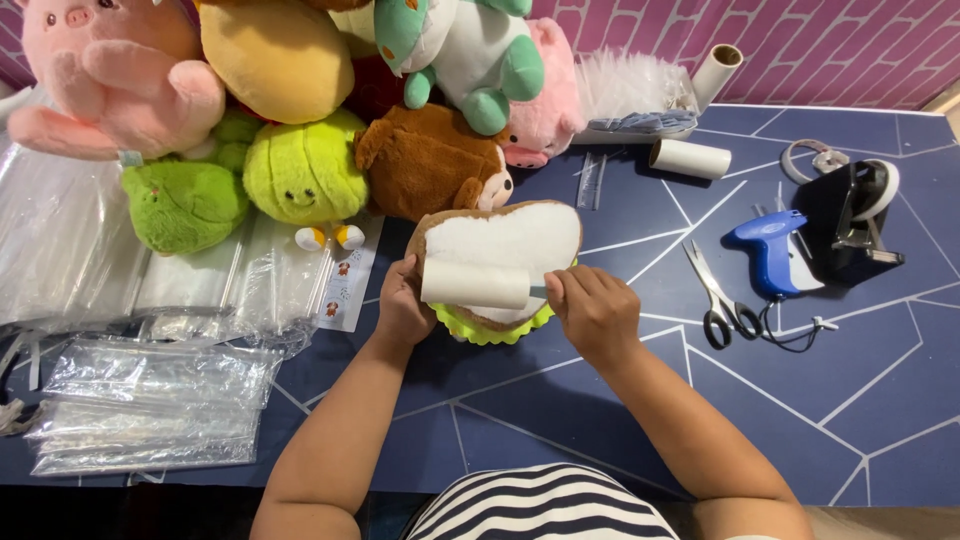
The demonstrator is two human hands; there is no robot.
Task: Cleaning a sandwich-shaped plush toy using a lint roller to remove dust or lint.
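- Both grips are clamped on the white roller point(476, 284): left hand point(402, 305) at its left end, right hand point(595, 312) on the handle at its right end.
- Roller lies crosswise, touching the bread-shaped plush point(510, 236) on the bench point(620, 400), both hands equally near.

One camera only, worn on the person's head, looking steeply down and forward over the striped chest at the dark blue table point(620, 420). It sits close: both forearms fill the lower middle, the plush toys point(300, 120) and the pink wall point(840, 50) run along the top edge.
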